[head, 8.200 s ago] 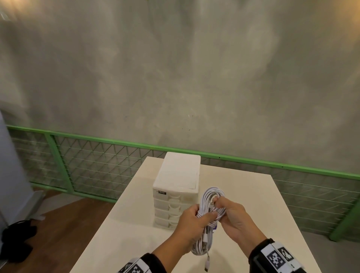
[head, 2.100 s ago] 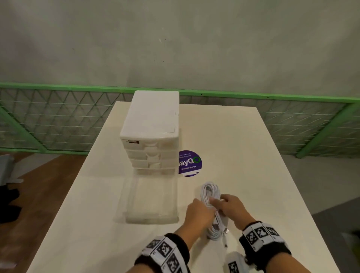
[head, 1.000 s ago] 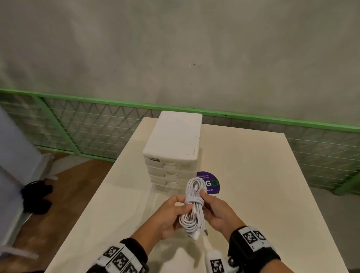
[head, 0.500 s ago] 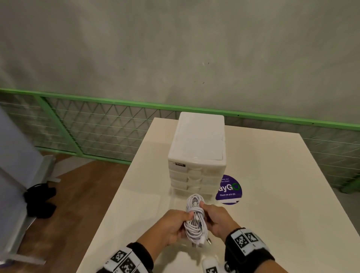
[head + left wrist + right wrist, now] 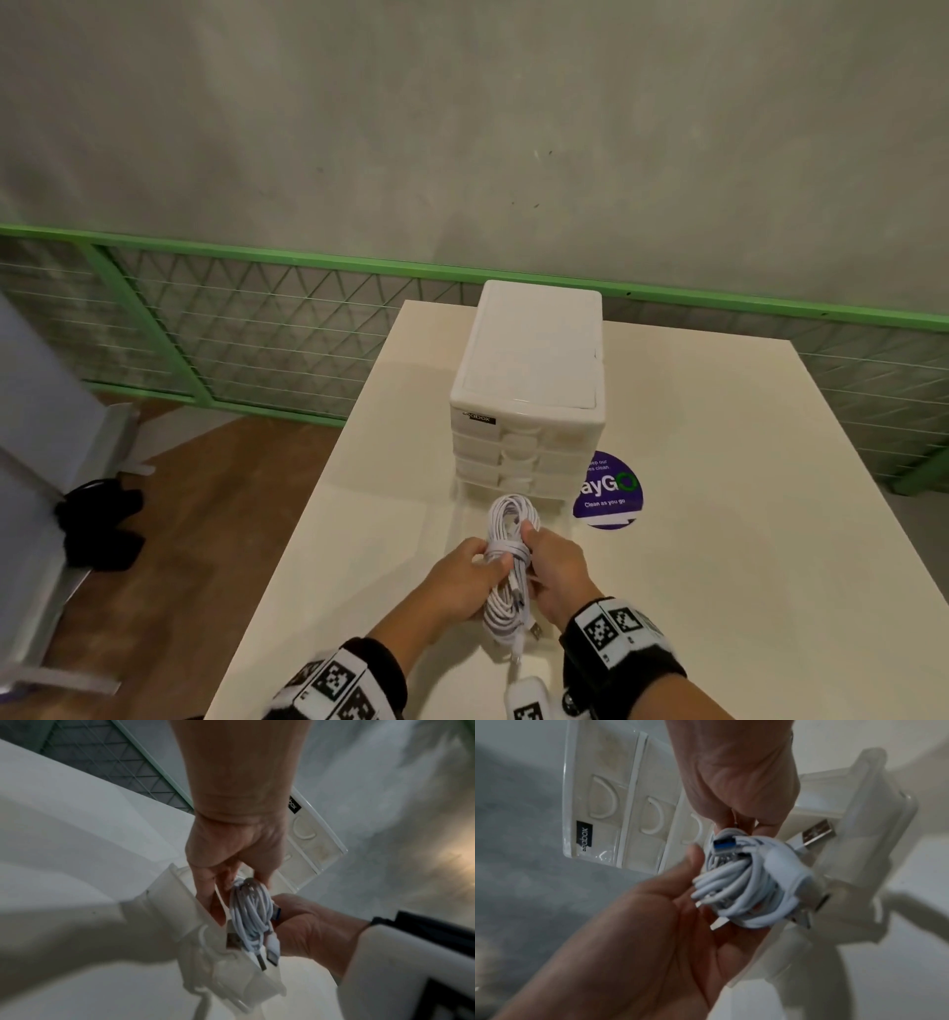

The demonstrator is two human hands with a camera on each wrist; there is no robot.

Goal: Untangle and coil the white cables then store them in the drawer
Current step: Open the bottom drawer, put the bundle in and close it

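A bundle of coiled white cables, wrapped round its middle, hangs upright between both hands in front of the white drawer unit. My left hand grips its left side and my right hand grips the right side near the wrap. In the right wrist view the cable bundle sits over the pulled-out clear bottom drawer, and a USB plug sticks out above it. The left wrist view shows the cable bundle with plugs dangling into the clear drawer.
The cream table carries a purple round sticker to the right of the drawer unit. The table's left edge drops to a wooden floor with a black object. A green mesh fence runs behind.
The bundle lay on the table right of the open drawer; both hands lifted it and brought it left, over the drawer. Over the last half second it moved little.
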